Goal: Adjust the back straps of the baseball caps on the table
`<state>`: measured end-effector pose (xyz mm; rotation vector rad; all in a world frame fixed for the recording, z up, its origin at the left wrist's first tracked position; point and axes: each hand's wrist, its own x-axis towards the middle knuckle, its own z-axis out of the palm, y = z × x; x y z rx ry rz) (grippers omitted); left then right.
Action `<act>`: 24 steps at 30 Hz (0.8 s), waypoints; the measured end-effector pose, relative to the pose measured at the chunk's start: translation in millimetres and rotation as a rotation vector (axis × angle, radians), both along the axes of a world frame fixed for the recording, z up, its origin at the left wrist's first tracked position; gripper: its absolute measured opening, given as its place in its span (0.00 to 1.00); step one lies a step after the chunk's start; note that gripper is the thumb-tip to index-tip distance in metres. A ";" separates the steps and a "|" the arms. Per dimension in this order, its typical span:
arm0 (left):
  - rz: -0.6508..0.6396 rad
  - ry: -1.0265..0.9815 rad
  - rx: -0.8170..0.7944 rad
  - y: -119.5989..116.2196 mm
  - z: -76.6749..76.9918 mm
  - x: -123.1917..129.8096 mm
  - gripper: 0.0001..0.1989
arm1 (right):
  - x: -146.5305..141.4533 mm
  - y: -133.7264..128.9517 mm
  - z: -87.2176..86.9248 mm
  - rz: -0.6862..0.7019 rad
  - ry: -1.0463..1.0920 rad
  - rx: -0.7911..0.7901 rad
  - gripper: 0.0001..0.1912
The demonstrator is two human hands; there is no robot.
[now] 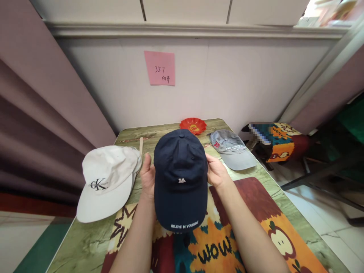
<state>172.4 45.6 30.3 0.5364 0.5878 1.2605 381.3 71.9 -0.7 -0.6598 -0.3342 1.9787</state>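
Navy cloth forms the brimmed cap [181, 163] that, in the head view, the left hand [148, 177] and right hand [217, 172] clamp from opposite sides, above the green wood-patterned desk [76, 239]. Both forearms [250, 227] reach forward, cut off below; the cap hides part of each hand.

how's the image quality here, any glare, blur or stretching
In the head view, the top-right corner is washed out; in the head view, the curtain at left looks soft and stretched; in the head view, pixelation covers part of the patterned cloth at right, yet the dark cap's brim lettering reads clearly.
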 end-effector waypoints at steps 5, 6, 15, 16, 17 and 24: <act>-0.105 0.267 -0.096 -2.0 4.8 10.3 0.21 | 13.9 9.4 -8.0 -0.152 -0.089 -0.001 0.11; -0.135 0.274 -0.092 -2.5 5.0 11.8 0.19 | 17.7 11.2 -8.2 -0.186 -0.098 -0.011 0.10; 0.155 0.302 -0.163 4.6 7.1 8.4 0.13 | 0.8 -0.4 9.8 -0.101 -0.070 0.071 0.12; 0.244 0.302 -0.159 7.1 6.5 7.6 0.13 | -3.7 -4.6 12.5 -0.040 -0.119 0.078 0.12; 0.320 0.300 -0.145 9.5 5.5 7.1 0.13 | -7.3 -8.9 15.4 0.027 -0.174 0.084 0.14; 0.400 0.356 -0.002 13.7 -1.7 16.4 0.14 | -14.2 -29.1 41.6 -0.004 -0.225 0.223 0.19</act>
